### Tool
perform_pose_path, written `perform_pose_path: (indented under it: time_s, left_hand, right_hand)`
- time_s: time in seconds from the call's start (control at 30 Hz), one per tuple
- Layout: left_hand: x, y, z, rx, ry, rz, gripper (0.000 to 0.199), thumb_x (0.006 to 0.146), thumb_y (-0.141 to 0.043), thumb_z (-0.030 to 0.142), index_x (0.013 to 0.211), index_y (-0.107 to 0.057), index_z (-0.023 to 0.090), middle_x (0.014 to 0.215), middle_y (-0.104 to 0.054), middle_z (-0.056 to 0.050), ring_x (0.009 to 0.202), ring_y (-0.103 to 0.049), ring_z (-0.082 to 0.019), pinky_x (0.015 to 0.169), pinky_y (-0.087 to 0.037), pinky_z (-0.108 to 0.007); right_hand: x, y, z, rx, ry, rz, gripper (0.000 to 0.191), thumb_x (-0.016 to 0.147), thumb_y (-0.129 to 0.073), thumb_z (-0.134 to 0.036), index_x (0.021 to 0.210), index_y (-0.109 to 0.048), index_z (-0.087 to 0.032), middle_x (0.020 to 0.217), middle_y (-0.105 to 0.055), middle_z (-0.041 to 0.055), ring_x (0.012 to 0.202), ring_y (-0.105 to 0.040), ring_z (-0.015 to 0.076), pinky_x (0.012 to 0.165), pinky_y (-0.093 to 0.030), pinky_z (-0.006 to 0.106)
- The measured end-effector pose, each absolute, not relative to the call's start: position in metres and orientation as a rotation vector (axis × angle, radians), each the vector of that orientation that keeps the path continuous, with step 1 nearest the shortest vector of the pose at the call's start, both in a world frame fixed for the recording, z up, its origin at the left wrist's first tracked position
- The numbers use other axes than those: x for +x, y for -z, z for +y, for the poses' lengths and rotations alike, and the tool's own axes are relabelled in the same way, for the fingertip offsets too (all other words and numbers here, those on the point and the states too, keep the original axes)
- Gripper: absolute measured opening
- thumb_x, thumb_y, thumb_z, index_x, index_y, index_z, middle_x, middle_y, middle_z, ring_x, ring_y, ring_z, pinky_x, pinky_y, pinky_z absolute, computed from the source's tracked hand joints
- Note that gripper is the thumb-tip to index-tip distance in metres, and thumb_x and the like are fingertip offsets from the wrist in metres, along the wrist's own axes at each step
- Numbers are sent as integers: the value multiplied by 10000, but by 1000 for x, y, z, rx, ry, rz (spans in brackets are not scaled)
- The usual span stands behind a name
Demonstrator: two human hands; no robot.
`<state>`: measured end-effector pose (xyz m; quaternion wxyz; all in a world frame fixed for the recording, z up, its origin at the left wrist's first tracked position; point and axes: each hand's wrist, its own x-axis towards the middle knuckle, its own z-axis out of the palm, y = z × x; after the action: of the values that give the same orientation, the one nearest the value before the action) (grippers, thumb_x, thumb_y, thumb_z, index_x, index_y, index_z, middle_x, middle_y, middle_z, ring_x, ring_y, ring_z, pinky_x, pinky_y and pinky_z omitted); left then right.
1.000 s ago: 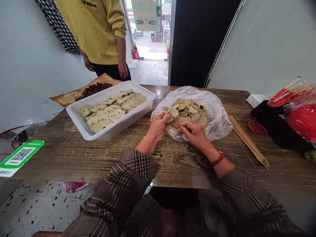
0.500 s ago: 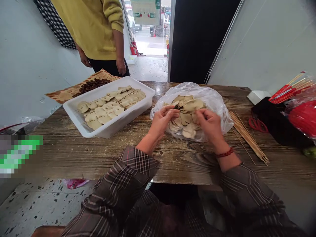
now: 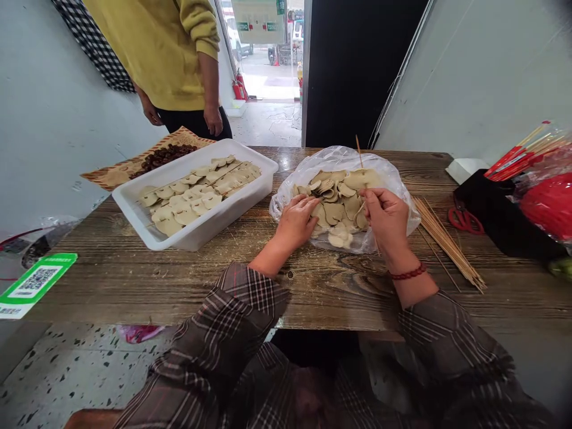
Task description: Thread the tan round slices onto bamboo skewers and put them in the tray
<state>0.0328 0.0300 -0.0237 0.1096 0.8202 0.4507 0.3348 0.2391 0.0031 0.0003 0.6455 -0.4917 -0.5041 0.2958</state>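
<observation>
A clear plastic bag point(image 3: 286, 182) lies open on the table, heaped with thin beige slices point(image 3: 334, 212). My left hand point(image 3: 297, 221) rests on the left side of the heap, fingers stretched over the slices and thumb apart. Over the bag's right side, my right hand point(image 3: 388, 217) is closed on a bamboo skewer point(image 3: 359, 152), whose upper end points up and away from me. A slice seems to be at its fingertips, but I cannot tell whether it is threaded. To the left, a white plastic tub point(image 3: 196, 233) contains beige slices on skewers point(image 3: 192, 202).
Loose bamboo skewers point(image 3: 451, 247) lie right of the bag, near red-handled scissors point(image 3: 467, 220) and a black container point(image 3: 500, 217). Behind the tub, dark brown pieces point(image 3: 165, 158) lie on patterned paper point(image 3: 105, 174). A person in a yellow top point(image 3: 165, 59) stands across the wooden table point(image 3: 214, 286).
My left hand has flattened onto the slices from a pinched pose. My right hand has tilted, and the skewer in it now stands up above the bag.
</observation>
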Motion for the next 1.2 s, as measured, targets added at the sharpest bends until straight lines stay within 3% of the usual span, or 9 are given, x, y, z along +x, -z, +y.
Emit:
perform_pose_path:
  time_s: [0.27,0.5,0.83,1.03,1.13,1.2]
  left_hand:
    - [35,22,29,2492,-1017,1281,514,745,-569,82,1245,-633,177,1261,-661,-100,1239,-516,-275,1084,-401,-458]
    - [35,18,26,2442,-1123,1281,275,876,-528,182,1091,-699,193,1098,-717,-104,1076,-583,-265,986,-425,-420]
    - [33,23,32,2302,-1203,1365,180,843,-521,137,890,-684,200,915,-669,-66,900,-606,-212,841,-444,-343]
    - [32,17,33,1996,-1387,1375,110,706,-545,81,707,-584,184,836,-657,-35,798,-581,-164,739,-446,-282]
    - [31,14,35,1684,-1434,1286,68,692,-560,113,702,-551,180,816,-669,-20,729,-584,-138,692,-461,-259]
    - [30,12,35,1434,-1444,1205,60,700,-576,147,722,-535,184,692,-616,18,611,-553,-113,618,-464,-238]
  right_hand:
    - [236,7,3,-1215,-623,-1303,317,862,-602,-468,885,-709,-170,518,-502,-46,458,-432,97,441,-309,223]
    - [234,7,3,-1223,-569,-1364,279,868,-586,-417,870,-708,-167,511,-522,-42,462,-450,102,466,-332,232]
    - [233,7,2,-1207,-573,-1390,248,875,-582,-374,859,-706,-161,509,-528,-41,464,-438,99,475,-312,240]
    - [234,8,3,-1207,-562,-1395,282,879,-581,-406,873,-708,-155,533,-537,-36,484,-462,100,496,-338,242]
    - [234,6,2,-1224,-553,-1394,296,874,-582,-420,869,-708,-152,537,-546,-32,489,-473,101,502,-343,241]
    - [233,4,1,-1233,-553,-1402,292,871,-580,-416,858,-706,-153,532,-544,-30,485,-473,103,497,-339,243]
